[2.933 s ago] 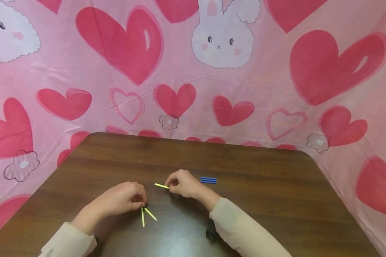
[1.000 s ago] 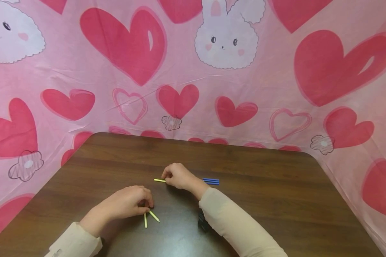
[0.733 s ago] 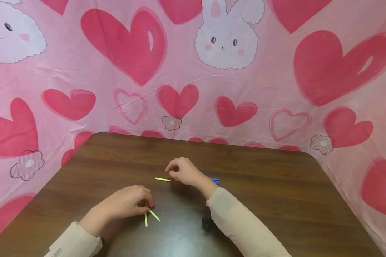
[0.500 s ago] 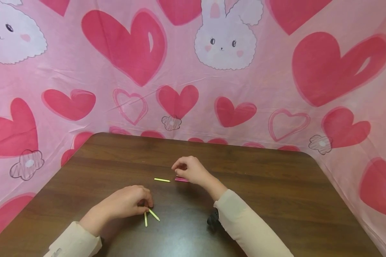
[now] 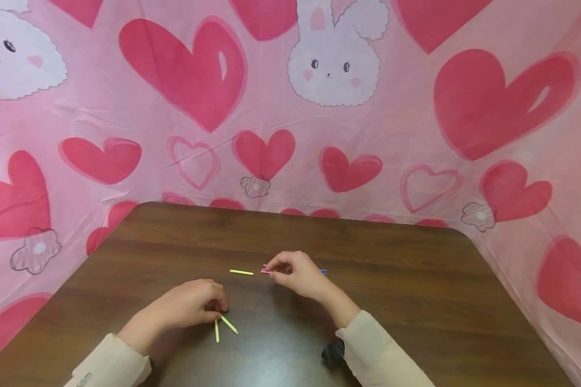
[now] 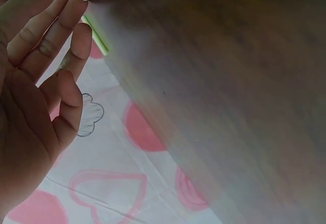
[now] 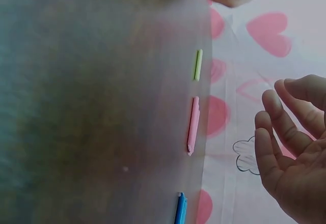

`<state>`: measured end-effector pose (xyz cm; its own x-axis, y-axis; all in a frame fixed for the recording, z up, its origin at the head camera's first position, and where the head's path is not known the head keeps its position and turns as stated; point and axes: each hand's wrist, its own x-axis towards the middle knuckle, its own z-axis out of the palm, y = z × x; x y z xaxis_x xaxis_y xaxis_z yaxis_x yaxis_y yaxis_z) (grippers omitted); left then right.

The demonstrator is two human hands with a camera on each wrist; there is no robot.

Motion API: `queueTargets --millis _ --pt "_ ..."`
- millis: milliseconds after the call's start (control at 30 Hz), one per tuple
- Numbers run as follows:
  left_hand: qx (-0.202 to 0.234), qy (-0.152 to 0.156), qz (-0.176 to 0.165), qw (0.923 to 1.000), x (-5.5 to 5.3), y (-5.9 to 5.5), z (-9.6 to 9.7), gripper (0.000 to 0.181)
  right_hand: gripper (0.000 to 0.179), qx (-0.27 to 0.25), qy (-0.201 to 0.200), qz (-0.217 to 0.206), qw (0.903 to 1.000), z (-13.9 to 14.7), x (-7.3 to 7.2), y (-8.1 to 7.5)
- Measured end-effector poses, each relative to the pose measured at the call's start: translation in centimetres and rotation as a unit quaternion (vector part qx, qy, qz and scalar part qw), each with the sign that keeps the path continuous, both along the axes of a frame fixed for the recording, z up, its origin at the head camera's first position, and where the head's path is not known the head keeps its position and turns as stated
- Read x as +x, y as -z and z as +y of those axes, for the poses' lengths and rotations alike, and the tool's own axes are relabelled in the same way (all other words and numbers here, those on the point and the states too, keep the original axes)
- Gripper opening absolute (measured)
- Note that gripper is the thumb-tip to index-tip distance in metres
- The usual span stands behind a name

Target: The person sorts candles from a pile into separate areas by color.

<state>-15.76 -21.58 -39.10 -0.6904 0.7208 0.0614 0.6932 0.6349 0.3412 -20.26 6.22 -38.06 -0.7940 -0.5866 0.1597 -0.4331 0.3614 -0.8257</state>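
A thin yellow stick [image 5: 242,272] lies alone on the table, left of a small group of pink sticks [image 7: 194,124]. My right hand [image 5: 297,275] hovers by the pink ones with fingertips apart; in the right wrist view its fingers are relaxed and hold nothing. Behind it, blue sticks [image 7: 180,208] show only partly. Nearer me, two more yellow sticks [image 5: 229,324] spread in a V from under the thumb and fingertips of my left hand [image 5: 189,303]. Those fingertips cover the sticks' far ends, so whether they pinch them is hidden.
The brown wooden table [image 5: 416,301] has rounded far corners. Behind it hangs a pink cloth [image 5: 281,113] with hearts and rabbits. A small black device [image 5: 333,352] sits at the right sleeve's cuff.
My right hand has let go of the yellow stick, leaving it on the table, then lifted and moved right to the pink sticks. My left hand has stayed almost still over the last second.
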Motion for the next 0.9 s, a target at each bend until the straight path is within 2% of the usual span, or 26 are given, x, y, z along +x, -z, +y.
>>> queueTargets --millis 400,533,667,900 --pt "-0.008 0.0 0.002 1.0 -0.1 0.1 0.1 0.012 0.013 0.039 -0.029 0.005 0.9988 -0.6 2.6 0.6" --pt "-0.013 0.003 0.008 0.9999 -0.2 0.2 0.0 0.013 0.012 0.047 -0.037 0.008 0.9982 -1.0 3.0 0.9" --pt "-0.013 0.007 0.006 0.9999 -0.3 0.3 0.1 0.014 0.013 0.05 -0.044 -0.006 0.9977 -1.3 3.4 1.2" --pt "-0.019 -0.002 -0.004 0.9998 -0.5 0.4 0.3 0.014 0.012 0.055 -0.083 -0.021 0.9948 -2.1 3.8 1.6"
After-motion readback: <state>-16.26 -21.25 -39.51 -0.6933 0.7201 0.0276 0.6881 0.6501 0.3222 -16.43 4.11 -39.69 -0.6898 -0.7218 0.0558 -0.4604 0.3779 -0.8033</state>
